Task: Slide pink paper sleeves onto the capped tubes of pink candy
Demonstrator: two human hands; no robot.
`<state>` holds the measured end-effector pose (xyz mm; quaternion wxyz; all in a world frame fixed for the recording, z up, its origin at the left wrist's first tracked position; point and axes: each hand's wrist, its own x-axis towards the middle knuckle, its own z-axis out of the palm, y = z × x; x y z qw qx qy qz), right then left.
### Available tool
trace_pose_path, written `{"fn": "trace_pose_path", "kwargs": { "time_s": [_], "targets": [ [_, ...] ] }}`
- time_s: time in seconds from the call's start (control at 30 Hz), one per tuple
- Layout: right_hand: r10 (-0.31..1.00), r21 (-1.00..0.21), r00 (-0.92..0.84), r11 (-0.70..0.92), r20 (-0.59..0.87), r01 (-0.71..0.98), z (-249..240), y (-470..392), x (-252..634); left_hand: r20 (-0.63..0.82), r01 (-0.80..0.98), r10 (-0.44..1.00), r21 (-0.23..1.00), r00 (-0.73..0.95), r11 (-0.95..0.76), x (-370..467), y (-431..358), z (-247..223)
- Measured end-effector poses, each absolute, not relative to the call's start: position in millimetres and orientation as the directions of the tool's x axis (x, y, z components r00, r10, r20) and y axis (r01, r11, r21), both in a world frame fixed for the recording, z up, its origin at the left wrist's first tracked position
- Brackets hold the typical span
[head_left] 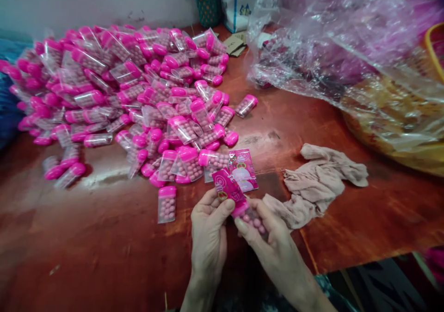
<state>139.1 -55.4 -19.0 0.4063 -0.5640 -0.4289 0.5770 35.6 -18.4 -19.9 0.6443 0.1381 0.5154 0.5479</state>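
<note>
- Reddish-brown worktop [86, 247] under everything, bare at the near side of the pile.
- Pile of pink-capped bottles [132, 90], filled with pink balls.
- Clear plastic bag [305, 67], right of the pile, partly over a yellow basket [412, 157].
- Crumpled beige cloth [315, 187], right of the pile's near edge.
- Right hand [274, 238], on the near side of the pile, thumb and fingers closed around the held bottle's clear body; it is the nearer hand to that body.
- Left hand [210, 229], nearer the pile's middle, pinching a pink printed packet [225, 187] at the bottle's cap end.
- Flat printed packet [249, 164], by the pile's near right edge, just beyond the hands.
- Held bottle [255, 222], on the near side of the pile, between both hands; its long axis slants, cap end leftward and pileward.
</note>
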Motion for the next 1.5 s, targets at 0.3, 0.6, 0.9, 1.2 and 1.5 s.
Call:
{"fn": "trace_pose_path", "kwargs": {
  "time_s": [0.3,0.6,0.9,1.2,1.5],
  "targets": [
    [0.962,-0.963,0.05,-0.268,-0.269,-0.033,-26.0,-55.1,134.0,-0.553,-0.587,0.831,0.652,0.066,0.48,38.8,-22.7,-19.6],
    [0.957,-0.956,0.039,-0.282,-0.286,-0.079,-27.7,-53.1,131.6,-0.551,-0.584,0.831,0.651,0.077,0.486,37.0,-21.4,-18.4],
    [0.949,-0.915,-0.016,-0.309,-0.316,-0.261,-21.9,-52.6,133.8,-0.495,-0.562,0.866,0.695,0.079,0.449,39.6,-29.3,-14.7],
    [0.939,-0.897,0.047,-0.31,-0.341,-0.315,-22.3,-56.2,130.9,-0.389,-0.395,0.921,0.85,-0.023,0.349,35.8,-35.8,-17.6],
    [0.935,-0.967,0.248,-0.238,-0.254,-0.093,-38.4,-61.3,132.1,-0.448,-0.335,0.882,0.817,0.146,0.47,43.3,-38.3,-11.9]
  ]
}}
